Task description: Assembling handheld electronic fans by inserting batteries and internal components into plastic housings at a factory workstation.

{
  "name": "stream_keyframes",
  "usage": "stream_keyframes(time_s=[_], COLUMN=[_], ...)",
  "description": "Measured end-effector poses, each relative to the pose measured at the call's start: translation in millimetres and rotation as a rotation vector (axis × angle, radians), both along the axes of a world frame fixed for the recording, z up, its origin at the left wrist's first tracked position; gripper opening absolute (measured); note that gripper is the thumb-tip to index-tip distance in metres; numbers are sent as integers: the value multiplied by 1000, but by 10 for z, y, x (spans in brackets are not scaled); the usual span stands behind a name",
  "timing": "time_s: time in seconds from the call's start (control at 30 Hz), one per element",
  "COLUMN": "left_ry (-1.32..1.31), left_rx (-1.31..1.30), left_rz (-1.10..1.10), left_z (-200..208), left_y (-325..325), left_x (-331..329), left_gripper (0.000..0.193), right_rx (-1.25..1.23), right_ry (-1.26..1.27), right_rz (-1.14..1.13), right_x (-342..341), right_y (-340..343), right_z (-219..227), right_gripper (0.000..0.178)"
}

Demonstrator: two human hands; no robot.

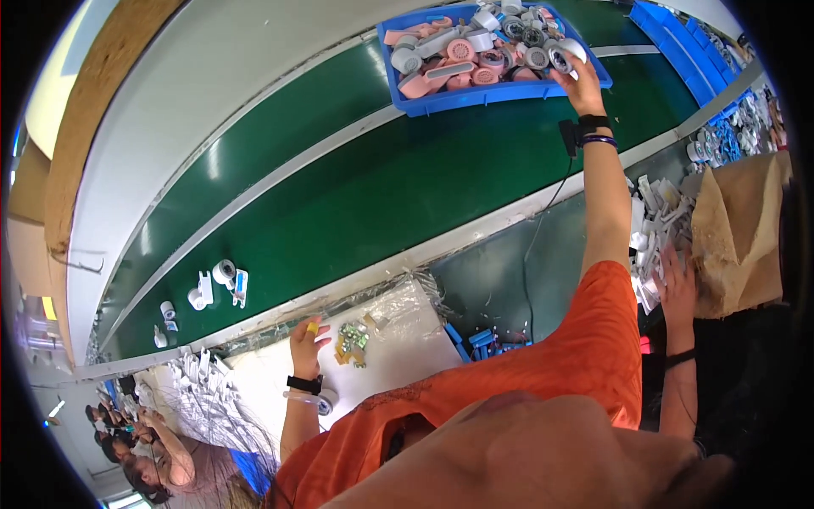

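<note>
My right hand [587, 92] is stretched out to the blue bin [475, 103], its fingers closed round a white round fan head [561, 61] at the bin's right end. Pink and grey plastic fan housings [460, 51] are heaped inside. Over the white work surface [398, 339], my left hand [304, 349] is held with fingers apart and a yellow cover on one finger. Small green circuit boards [352, 338] lie just right of it. By my left wrist sits a white round part [326, 400], partly hidden by the wrist.
A green conveyor belt [339, 229] crosses in front, carrying several white parts [224, 273] at left. At right, a co-worker's hand [676, 293] touches piled white pieces [655, 222] beside a brown carton [739, 242]. A cable [530, 254] hangs from my right wrist. Blue pieces [483, 341] lie near my body.
</note>
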State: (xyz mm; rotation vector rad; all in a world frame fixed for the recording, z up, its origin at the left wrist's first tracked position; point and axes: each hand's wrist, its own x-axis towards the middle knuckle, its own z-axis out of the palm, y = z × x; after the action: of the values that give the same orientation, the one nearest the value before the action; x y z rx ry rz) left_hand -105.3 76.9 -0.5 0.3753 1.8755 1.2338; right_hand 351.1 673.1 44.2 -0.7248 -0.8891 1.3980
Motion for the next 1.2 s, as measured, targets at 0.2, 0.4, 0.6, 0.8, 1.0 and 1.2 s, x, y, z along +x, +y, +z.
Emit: stream_keyframes(time_s=[0.2,0.4,0.6,0.8,1.0,1.2], left_ry=[-17,398,705,275,-452,-314], left_rx=[32,553,847,823,623,460], left_rz=[-190,-476,-608,-544,-833,-673], left_z=[214,843,1388,1333,1227,1111], left_y=[243,715,824,465,92,-455], left_x=[447,1102,1387,1281,1090,1287], left_gripper=[25,45,56,51,51,46], right_rx=[57,92,-88,-369,-848,-848], right_ry=[213,330,186,311,457,552], right_rz=[292,797,854,984,972,1058], right_x=[-12,-564,-1162,-1422,-1675,-1697], right_y=[-800,-2179,-3521,-4525,-5327,-5924], right_z=[663,1090,1046,975,636,377], right_gripper=[53,64,74,69,67,78])
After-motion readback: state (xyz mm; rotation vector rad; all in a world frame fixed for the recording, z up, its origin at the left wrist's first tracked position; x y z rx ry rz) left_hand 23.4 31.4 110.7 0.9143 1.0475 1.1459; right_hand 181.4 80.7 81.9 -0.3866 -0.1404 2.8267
